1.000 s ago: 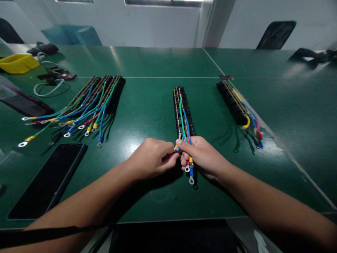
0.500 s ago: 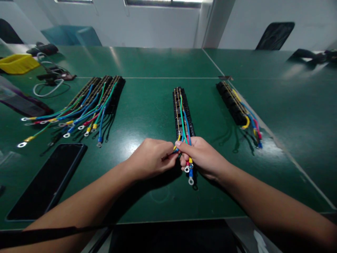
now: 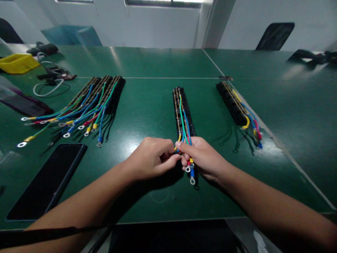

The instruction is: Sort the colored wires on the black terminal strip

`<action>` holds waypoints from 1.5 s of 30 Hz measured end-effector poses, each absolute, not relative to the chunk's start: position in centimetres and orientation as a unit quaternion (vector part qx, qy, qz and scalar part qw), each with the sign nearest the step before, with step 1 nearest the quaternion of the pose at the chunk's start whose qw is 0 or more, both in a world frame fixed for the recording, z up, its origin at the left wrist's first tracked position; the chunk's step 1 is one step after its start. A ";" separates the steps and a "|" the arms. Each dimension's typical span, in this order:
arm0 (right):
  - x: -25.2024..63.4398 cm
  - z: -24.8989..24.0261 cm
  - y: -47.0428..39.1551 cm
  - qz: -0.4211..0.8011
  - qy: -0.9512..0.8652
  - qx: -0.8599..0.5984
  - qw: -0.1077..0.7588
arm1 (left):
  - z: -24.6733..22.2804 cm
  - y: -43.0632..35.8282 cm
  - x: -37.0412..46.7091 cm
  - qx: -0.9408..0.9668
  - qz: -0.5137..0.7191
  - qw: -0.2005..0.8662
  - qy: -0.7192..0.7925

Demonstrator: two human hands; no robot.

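Note:
A long black terminal strip lies on the green table in front of me, with green, blue, red and yellow wires running toward me. My right hand is closed round the wires near their lower ends. Below its fingers hang ring terminals with blue, red and yellow sleeves. At the left of the bundle, my left hand pinches near a yellow wire; what lies between its fingertips is too small to make out.
Several wired strips lie side by side at the left, another strip at the right. A phone rests near the left front edge. A yellow tray and cables are farther back.
My left thumb and index finger have parted slightly. The hanging ring terminals have shifted a little to the right. My right hand keeps its hold.

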State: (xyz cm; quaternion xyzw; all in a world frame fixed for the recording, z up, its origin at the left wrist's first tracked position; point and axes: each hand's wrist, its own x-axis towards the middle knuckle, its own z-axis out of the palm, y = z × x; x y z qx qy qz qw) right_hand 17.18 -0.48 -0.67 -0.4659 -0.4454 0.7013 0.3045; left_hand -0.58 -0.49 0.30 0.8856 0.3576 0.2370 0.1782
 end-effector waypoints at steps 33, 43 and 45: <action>17.4 -0.9 -0.4 0.695 -0.464 -0.451 0.314 | 1.1 -0.6 -0.6 0.867 0.219 0.221 0.390; 17.3 -0.6 -0.5 0.681 -0.476 -0.467 0.303 | 1.3 -0.5 -0.8 0.851 0.221 0.257 0.402; 17.3 -0.6 -0.5 0.682 -0.474 -0.467 0.303 | 1.3 -0.5 -0.7 0.850 0.221 0.260 0.402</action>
